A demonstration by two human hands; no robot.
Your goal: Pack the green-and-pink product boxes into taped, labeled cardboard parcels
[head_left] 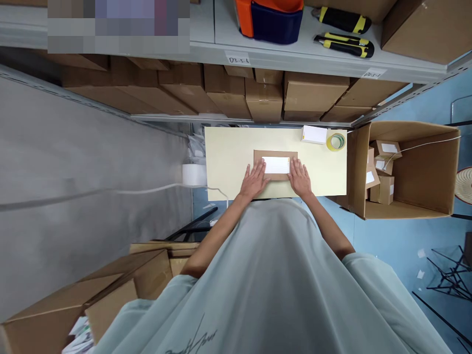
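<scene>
Table [228, 147] bears box [276, 167] — between left grip [254, 180], right grip [300, 179].

Small parcel [276, 177] was plain cardboard, matt, fairly smooth; its label [276, 165] looked like white paper. Bench [228, 157] showed a smooth, matt cream finish, material unclear. Tape roll [329, 142] looked plastic, glossy and translucent. White roll [194, 174] looked matt; paper or plastic, could not tell. Large carton [424, 167] was matt cardboard. Shelf [295, 63] was smooth grey metal. Container [276, 22] above looked hard plastic, slightly shiny; cutters [342, 19] had plastic-looking handles. Shirt [283, 265] was soft matt cloth, lightly creased. Wall [92, 147] looked matt, mottled; floor [387, 236] smooth, faintly glossy.
</scene>
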